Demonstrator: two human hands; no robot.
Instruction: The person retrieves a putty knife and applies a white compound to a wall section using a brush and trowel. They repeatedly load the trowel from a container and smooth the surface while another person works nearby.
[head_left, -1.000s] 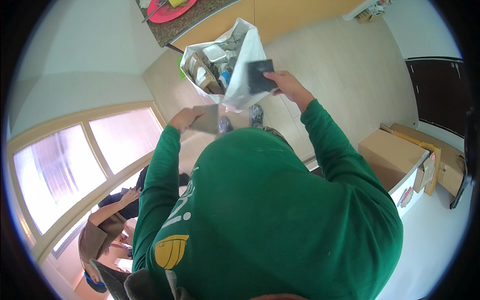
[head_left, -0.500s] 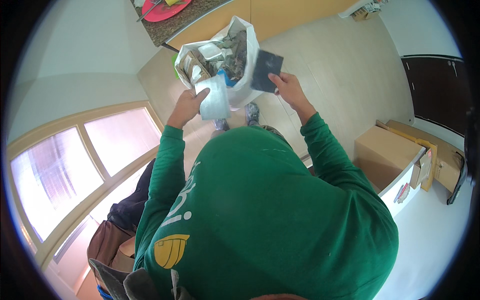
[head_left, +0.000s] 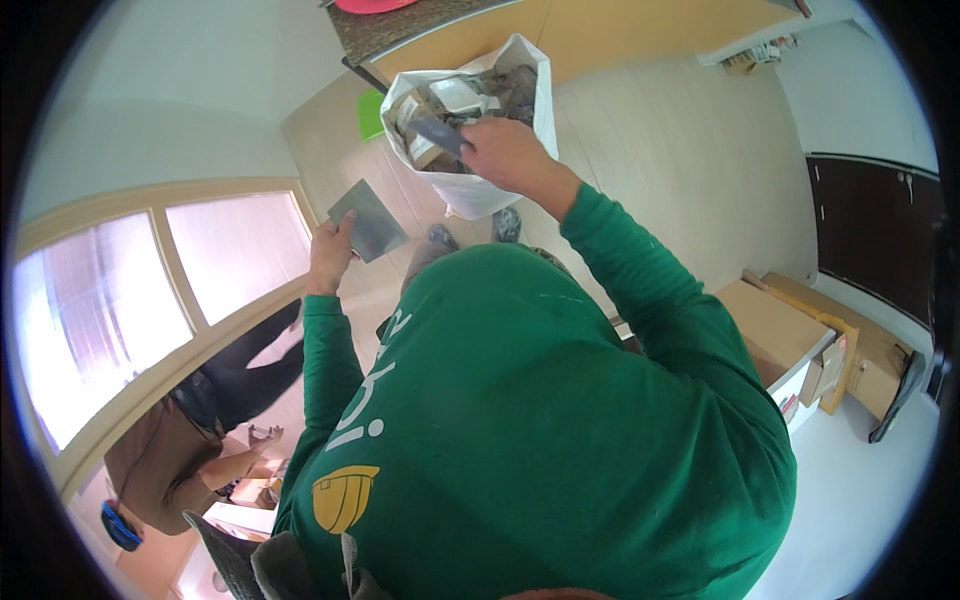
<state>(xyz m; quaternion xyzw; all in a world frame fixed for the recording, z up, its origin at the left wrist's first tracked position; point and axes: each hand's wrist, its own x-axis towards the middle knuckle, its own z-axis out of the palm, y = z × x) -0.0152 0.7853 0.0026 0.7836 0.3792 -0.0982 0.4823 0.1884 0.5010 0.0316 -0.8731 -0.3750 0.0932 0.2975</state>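
Note:
My left hand (head_left: 329, 247) grips a flat, square grey-green plate or sheet (head_left: 376, 222), its thumb on the face, left of the white bag (head_left: 469, 190) and above the floor. My right hand (head_left: 505, 157) is closed on a dark flat piece (head_left: 433, 134), which is tilted and blurred over the bag's opening. The bag stands open in front of my feet, filled with white packaging (head_left: 460, 94), brown cardboard and grey scraps. Part of its contents is hidden behind my right hand and the dark piece.
A counter (head_left: 390, 28) with a red plate stands beyond the bag; a green object (head_left: 369, 113) is behind it. A framed glazed partition (head_left: 200, 330) is at left, with another person (head_left: 165, 450) beside it. Cardboard boxes (head_left: 775, 320) stand at right, near a dark door (head_left: 870, 230).
My right hand has swung left across the bag with the dark piece. My left hand has moved left and down, away from the bag. The other person at lower left has shifted.

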